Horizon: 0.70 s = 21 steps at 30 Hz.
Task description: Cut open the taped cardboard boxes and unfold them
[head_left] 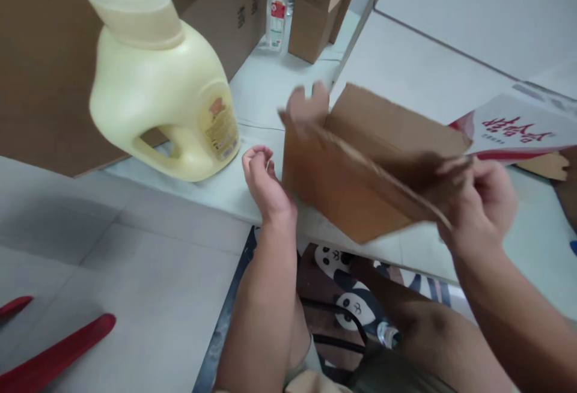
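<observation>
A small brown cardboard box (342,182), partly folded with its top open, stands tilted at the front edge of the table. My right hand (484,204) is closed on the box's right end, thumb and fingers pinching the cardboard there; motion blurs them a little. At the box's left end, my left hand (267,184) is raised with its fingers loosely bent, and nothing shows in them. Whether its palm touches the box wall is hard to see. A notched flap (311,103) sticks up at the box's left end.
Left of my hands stands a big pale yellow detergent jug (162,92), before a large carton (40,68). Folded boxes (311,23) and a clear bottle (276,17) are at the back. A white-and-red printed bag (518,119) lies right. Red legs (58,351) show on the floor.
</observation>
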Tool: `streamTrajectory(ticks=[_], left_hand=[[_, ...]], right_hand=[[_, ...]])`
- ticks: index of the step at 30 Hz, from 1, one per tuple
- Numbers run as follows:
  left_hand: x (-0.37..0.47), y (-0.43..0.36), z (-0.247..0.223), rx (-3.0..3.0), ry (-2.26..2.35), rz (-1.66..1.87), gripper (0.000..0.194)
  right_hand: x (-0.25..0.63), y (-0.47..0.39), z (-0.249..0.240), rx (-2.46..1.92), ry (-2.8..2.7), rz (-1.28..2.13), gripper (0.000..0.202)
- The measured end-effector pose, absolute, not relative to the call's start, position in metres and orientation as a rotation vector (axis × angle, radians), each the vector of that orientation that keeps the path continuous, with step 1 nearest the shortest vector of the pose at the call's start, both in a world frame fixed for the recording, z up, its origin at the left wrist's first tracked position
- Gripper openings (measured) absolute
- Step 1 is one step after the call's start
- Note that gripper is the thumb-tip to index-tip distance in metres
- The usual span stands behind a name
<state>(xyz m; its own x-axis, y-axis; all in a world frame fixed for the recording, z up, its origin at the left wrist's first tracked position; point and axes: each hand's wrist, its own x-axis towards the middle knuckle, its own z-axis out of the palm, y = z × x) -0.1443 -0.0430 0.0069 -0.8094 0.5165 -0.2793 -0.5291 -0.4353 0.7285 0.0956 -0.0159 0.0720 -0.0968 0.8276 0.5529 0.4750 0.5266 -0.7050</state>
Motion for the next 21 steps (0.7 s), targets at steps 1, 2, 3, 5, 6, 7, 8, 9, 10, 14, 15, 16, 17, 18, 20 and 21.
streamTrajectory(ticks=[1,2,3,5,6,7,8,9,10,14,15,16,17,18,20,21], left_hand=[[-0.137,-0.042,0.005,0.137,1.127,2.217,0.013],[-0.129,-0.042,0.005,0.309,1.088,2.174,0.02],[-0.12,-0.042,0.004,0.47,1.029,2.107,0.027],[-0.1,-0.043,0.006,0.676,0.913,1.942,0.045],[-0.09,-0.043,0.007,0.732,0.876,1.867,0.053],[-0.081,-0.044,0.009,0.781,0.857,1.805,0.06],[-0.072,-0.043,0.011,0.84,0.857,1.759,0.067],[-0.065,-0.042,0.012,0.911,0.874,1.729,0.073],[-0.058,-0.04,0.013,0.989,0.901,1.707,0.08],[-0.04,-0.028,0.007,1.269,0.986,1.702,0.098],[-0.037,-0.024,0.004,1.313,0.985,1.718,0.099],[-0.034,-0.021,0.0,1.347,0.98,1.732,0.097],[-0.03,-0.017,-0.003,1.363,0.977,1.744,0.092],[-0.026,-0.014,-0.006,1.365,0.982,1.751,0.085],[-0.017,-0.01,-0.009,1.345,1.017,1.773,0.069],[-0.012,-0.009,-0.01,1.33,1.034,1.792,0.061]], right_hand=[[0.113,-0.031,0.065,-1.085,-1.665,0.413,0.026],[0.128,-0.043,0.057,-1.112,-1.625,0.411,0.024],[0.142,-0.051,0.049,-1.098,-1.584,0.384,0.025],[0.163,-0.059,0.033,-1.128,-1.58,0.336,0.025],[0.171,-0.059,0.026,-1.157,-1.574,0.299,0.025],[0.179,-0.058,0.02,-1.209,-1.554,0.274,0.025],[0.185,-0.057,0.016,-1.265,-1.513,0.259,0.027],[0.19,-0.055,0.012,-1.309,-1.455,0.26,0.034],[0.195,-0.053,0.008,-1.33,-1.39,0.29,0.043],[0.209,-0.051,-0.002,-1.311,-1.254,0.639,0.066],[0.213,-0.051,-0.004,-1.316,-1.25,0.707,0.066],[0.216,-0.052,-0.006,-1.323,-1.248,0.749,0.067],[0.219,-0.053,-0.008,-1.326,-1.241,0.761,0.069],[0.222,-0.054,-0.009,-1.319,-1.234,0.76,0.072],[0.229,-0.057,-0.011,-1.291,-1.22,0.775,0.072],[0.233,-0.058,-0.012,-1.271,-1.226,0.79,0.066]])
